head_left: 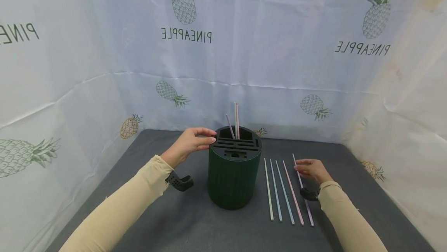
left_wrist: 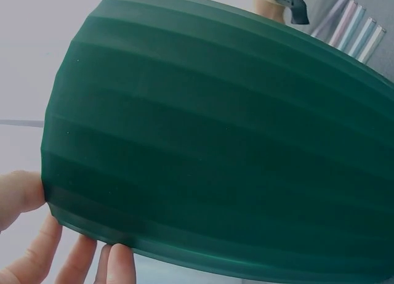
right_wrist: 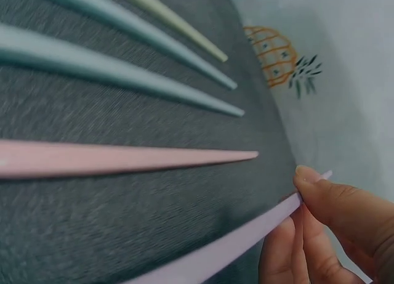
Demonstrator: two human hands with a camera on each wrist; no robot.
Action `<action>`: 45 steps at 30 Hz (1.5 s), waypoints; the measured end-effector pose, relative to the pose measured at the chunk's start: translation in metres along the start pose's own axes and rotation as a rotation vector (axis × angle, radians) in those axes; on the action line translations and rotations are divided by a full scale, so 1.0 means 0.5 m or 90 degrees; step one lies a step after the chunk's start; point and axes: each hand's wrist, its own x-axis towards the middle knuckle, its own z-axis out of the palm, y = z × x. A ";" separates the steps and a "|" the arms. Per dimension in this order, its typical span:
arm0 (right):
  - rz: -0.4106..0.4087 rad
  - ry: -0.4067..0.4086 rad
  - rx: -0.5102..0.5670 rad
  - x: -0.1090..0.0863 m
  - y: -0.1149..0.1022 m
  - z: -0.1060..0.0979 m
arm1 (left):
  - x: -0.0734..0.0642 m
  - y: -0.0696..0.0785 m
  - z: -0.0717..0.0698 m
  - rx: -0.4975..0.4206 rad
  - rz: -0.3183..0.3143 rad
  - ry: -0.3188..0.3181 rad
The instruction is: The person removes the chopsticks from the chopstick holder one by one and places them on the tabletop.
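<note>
A round dark green utensil holder (head_left: 234,182) with a slotted black top stands on the grey table. At its left rim my left hand (head_left: 190,143) holds it, thumb and fingertips against the edge, as the left wrist view also shows. A purple chopstick (head_left: 230,127) and a pink chopstick (head_left: 238,120), with a pale one close beside, stand in its rear opening. On the right my right hand (head_left: 313,170) pinches another purple chopstick (right_wrist: 246,238) near its thin tip, between thumb and fingers. Left of it lie a pink chopstick (right_wrist: 135,156), two blue chopsticks and a cream chopstick (right_wrist: 175,19).
The grey table (head_left: 164,221) ends at the back against a hanging white cloth (head_left: 279,61) printed with pineapples, which also closes off both sides. Dark bands (head_left: 179,181) sit at both wrists. The chopsticks lie side by side, close to the holder's right.
</note>
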 end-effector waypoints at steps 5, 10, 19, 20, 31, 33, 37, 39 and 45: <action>0.014 0.013 -0.010 0.004 0.016 0.010 | -0.001 -0.001 0.000 0.000 0.001 0.000; 0.036 0.031 -0.012 0.011 0.025 0.020 | -0.001 -0.001 0.000 -0.004 0.000 0.002; 0.033 0.042 -0.035 0.016 0.019 0.035 | -0.002 -0.001 0.000 -0.012 0.001 0.000; 0.032 0.043 -0.038 0.017 0.020 0.036 | -0.001 -0.001 0.000 -0.012 0.003 -0.001; 0.030 0.047 -0.076 0.031 0.034 0.038 | 0.000 -0.002 -0.001 -0.008 0.006 -0.004; 0.034 0.047 -0.074 0.032 0.032 0.038 | 0.000 -0.002 -0.001 -0.007 0.007 -0.003; 0.040 0.044 -0.074 0.030 0.026 0.039 | 0.000 -0.002 -0.001 -0.007 0.008 -0.004; 0.045 0.045 -0.075 0.030 0.024 0.039 | 0.000 -0.001 -0.001 -0.006 0.008 -0.005; 0.056 0.051 -0.086 0.031 0.025 0.040 | 0.000 -0.001 -0.001 -0.005 0.009 -0.006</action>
